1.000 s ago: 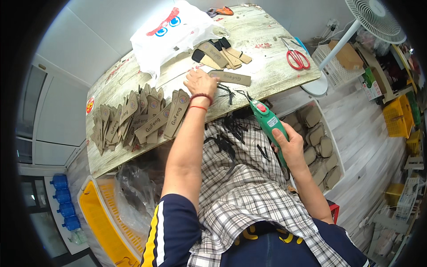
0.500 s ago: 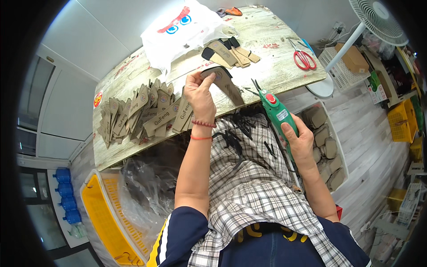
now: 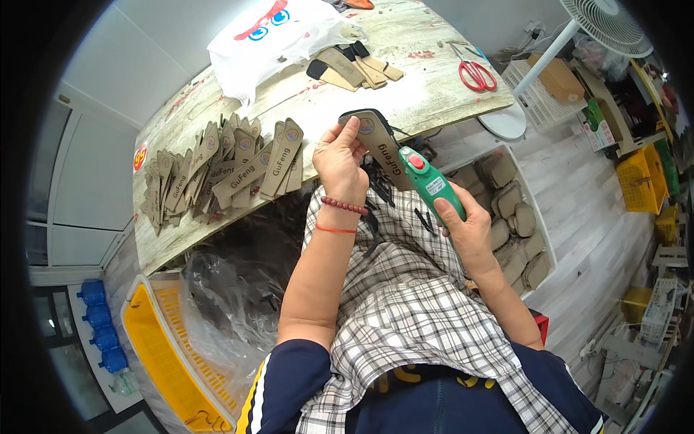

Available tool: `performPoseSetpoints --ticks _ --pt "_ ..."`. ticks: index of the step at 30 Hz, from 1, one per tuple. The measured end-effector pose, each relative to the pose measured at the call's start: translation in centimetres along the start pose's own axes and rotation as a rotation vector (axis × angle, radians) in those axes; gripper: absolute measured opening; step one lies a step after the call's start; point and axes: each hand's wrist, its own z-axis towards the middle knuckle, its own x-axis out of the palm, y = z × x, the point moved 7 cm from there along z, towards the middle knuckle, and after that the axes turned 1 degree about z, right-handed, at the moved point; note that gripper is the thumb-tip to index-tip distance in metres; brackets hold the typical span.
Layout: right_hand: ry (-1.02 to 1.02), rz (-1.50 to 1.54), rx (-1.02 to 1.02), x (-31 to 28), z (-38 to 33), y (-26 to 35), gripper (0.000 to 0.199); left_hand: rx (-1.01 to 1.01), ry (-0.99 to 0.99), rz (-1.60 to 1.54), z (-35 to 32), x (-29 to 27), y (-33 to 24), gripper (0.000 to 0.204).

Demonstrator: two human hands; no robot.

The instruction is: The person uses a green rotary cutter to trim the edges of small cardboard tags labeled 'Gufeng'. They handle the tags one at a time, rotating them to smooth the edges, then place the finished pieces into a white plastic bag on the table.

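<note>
a person seen from above, seated at a worn wooden table [image 3: 434, 94], working over a checked apron on the lap.

the left hand [image 3: 338, 160] pinches an insole [image 3: 376, 141] by its rounded end, thumb on the near face and fingers curled behind it. the insole is a long, flat, tan piece with a black edge and dark underside, a small round blue-and-red mark near the pinched end, and dark lettering running down its length. it is held in the air just off the table's near edge, tilted, its lower end running down toward the other hand.

the right hand [image 3: 468, 230] is closed tight around a green cutter [image 3: 428, 184] — a handheld power tool with a red button on top. its nose touches the insole's lower part, just right of and below the left grip.

left of the grip, a fanned heap of like insoles [image 3: 217, 170] lies on the table. beyond it — a white bag [image 3: 271, 36], a few more pieces, and red scissors [image 3: 476, 74] to the far right.
</note>
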Motion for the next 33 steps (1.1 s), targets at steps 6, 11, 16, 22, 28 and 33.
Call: performPoseSetpoints --ticks 6,11,16,22,28,33 --pt "0.003 0.040 0.013 -0.1 0.1 -0.1 0.042 -0.024 0.037 0.009 -0.5 0.3 1.2 0.008" --pt "-0.002 0.045 0.007 -0.3 0.2 -0.1 0.044 -0.046 0.088 0.040 -1.0 0.4 1.8 0.008" --pt "0.012 0.096 0.004 -0.4 0.5 -0.2 0.044 -0.056 0.126 0.042 -1.2 0.4 2.3 0.004" --pt "0.030 0.079 0.016 -0.4 0.7 0.4 0.046 -0.036 0.211 0.151 -1.8 0.8 1.6 0.003" --pt "0.048 0.056 0.047 -0.7 0.6 -0.5 0.049 -0.029 0.278 0.247 -1.6 1.4 0.7 0.019" --pt "0.054 0.066 0.055 -0.6 0.5 -0.9 0.051 0.134 0.213 0.337 -1.4 1.2 -0.2 0.015"
